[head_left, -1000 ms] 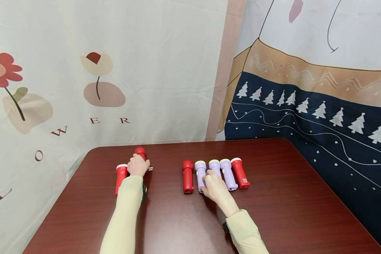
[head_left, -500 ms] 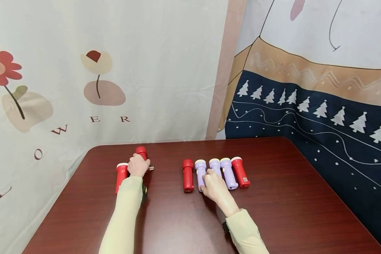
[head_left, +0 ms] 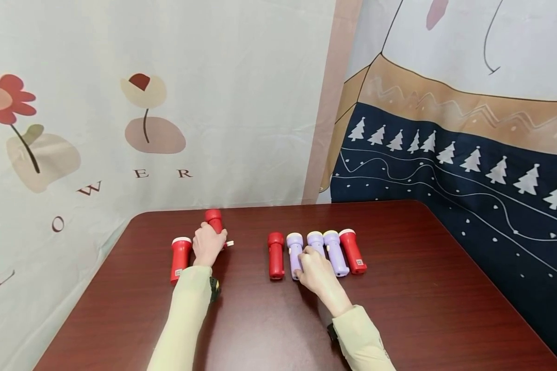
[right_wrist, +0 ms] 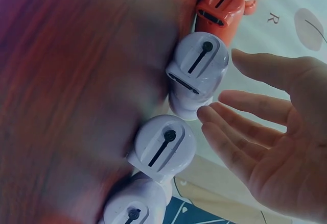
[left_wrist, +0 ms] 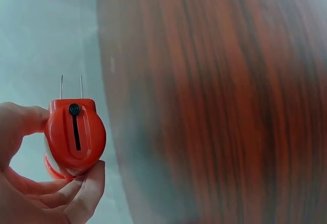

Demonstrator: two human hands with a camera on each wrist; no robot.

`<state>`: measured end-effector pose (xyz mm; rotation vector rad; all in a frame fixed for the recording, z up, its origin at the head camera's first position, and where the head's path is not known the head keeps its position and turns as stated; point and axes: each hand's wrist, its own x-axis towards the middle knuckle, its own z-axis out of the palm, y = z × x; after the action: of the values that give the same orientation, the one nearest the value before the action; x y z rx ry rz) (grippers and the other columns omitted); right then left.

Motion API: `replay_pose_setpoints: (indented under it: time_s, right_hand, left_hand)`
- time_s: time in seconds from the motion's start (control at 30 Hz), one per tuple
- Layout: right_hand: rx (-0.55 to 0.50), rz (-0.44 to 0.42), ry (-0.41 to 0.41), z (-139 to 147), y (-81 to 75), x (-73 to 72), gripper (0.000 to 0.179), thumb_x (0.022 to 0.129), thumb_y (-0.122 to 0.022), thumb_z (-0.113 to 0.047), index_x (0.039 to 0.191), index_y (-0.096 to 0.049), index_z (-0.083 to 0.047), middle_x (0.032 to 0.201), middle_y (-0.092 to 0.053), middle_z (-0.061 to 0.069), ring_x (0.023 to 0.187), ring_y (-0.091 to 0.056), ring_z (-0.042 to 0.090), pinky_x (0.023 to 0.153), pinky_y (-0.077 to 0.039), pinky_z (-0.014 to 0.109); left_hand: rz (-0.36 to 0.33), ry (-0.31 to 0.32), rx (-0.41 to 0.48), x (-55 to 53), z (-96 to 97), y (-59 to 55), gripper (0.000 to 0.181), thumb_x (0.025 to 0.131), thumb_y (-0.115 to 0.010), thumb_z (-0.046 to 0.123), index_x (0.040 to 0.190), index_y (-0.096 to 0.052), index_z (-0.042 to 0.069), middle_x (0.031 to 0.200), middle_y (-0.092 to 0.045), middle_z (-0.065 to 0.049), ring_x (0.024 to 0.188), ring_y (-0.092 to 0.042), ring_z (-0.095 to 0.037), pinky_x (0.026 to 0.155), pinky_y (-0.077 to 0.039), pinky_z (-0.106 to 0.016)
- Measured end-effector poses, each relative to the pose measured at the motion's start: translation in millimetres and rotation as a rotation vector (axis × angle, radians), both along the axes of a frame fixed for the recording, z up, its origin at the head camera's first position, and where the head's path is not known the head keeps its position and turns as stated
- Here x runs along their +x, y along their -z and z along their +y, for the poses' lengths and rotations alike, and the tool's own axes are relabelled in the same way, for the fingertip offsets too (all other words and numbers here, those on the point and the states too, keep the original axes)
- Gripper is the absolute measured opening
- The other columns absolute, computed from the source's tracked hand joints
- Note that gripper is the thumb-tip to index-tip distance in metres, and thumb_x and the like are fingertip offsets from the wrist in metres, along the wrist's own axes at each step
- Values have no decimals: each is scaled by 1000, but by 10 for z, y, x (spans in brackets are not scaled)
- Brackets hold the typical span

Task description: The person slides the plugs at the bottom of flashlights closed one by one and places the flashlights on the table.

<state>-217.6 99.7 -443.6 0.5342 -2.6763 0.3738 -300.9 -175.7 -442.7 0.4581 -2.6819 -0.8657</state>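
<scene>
In the head view my left hand (head_left: 209, 243) grips a red flashlight (head_left: 214, 219) at the back left of the table. The left wrist view shows its tail end (left_wrist: 76, 137), thumb on one side and fingers on the other, with two metal plug prongs (left_wrist: 71, 87) sticking out. My right hand (head_left: 316, 269) is over the lavender flashlights, its thumb near the leftmost lavender flashlight (head_left: 294, 252). Its fingers are loosely extended and apart in the right wrist view, closest to that flashlight's end (right_wrist: 199, 63). The middle lavender flashlight (head_left: 315, 241) is partly hidden by this hand.
Left of my left hand lies a red flashlight (head_left: 181, 260) with a white rim. Flanking the lavender ones are a red flashlight (head_left: 276, 256) and, beyond another lavender flashlight (head_left: 336, 253), a white-rimmed red flashlight (head_left: 352, 251). The brown table (head_left: 427, 288) ends at a printed curtain (head_left: 241, 103).
My left hand has shifted slightly right and away with the red flashlight, uncovering more of the red one beside it. The right hand stays nearly still.
</scene>
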Motion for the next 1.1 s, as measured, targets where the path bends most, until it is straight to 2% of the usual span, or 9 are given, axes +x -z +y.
replay_pose_setpoints:
  time_s: [0.23,0.33,0.47,0.7,0.9,1.1]
  right_hand:
    - [-44,36,2,10,-31,-8,22,70,-80,-18,81,-66,-5,86,-62,8,72,-64,24,63,-52,38]
    - [-65,32,9,8,-51,-10,22,72,-79,-18,85,-67,-4,87,-63,8,72,-65,24,65,-52,38]
    - [-85,73,7,12,-72,-19,21,74,-78,-17,86,-68,-4,85,-63,8,71,-65,24,66,-53,38]
    - [-112,176,-12,16,-101,-45,30,74,-79,-18,97,-70,-2,89,-64,11,78,-64,25,69,-54,39]
    - [-148,222,-27,12,-121,-49,38,75,-79,-18,107,-68,0,95,-65,13,86,-63,25,71,-54,40]
    - [-168,246,-43,6,-132,-51,42,75,-79,-20,111,-67,-2,98,-66,12,89,-63,25,71,-55,39]
  left_hand:
    - [80,6,52,82,193,-78,40,84,-61,32,97,-52,-4,84,-62,-25,73,-63,-43,66,-52,-50]
    - [106,22,78,121,275,-112,44,84,-63,32,104,-54,-6,85,-63,-25,74,-63,-42,66,-52,-49]
    - [129,38,123,178,382,-154,51,84,-65,31,115,-53,-7,90,-65,-25,76,-63,-40,68,-52,-48]
    - [136,59,216,295,569,-228,55,84,-65,34,121,-53,-5,94,-67,-23,84,-63,-38,74,-50,-47]
    - [140,92,290,388,733,-278,56,84,-66,33,124,-53,-4,103,-68,-22,91,-64,-36,78,-52,-46]
    - [158,123,318,458,904,-332,55,82,-68,29,124,-54,-5,108,-68,-23,94,-66,-36,80,-52,-46]
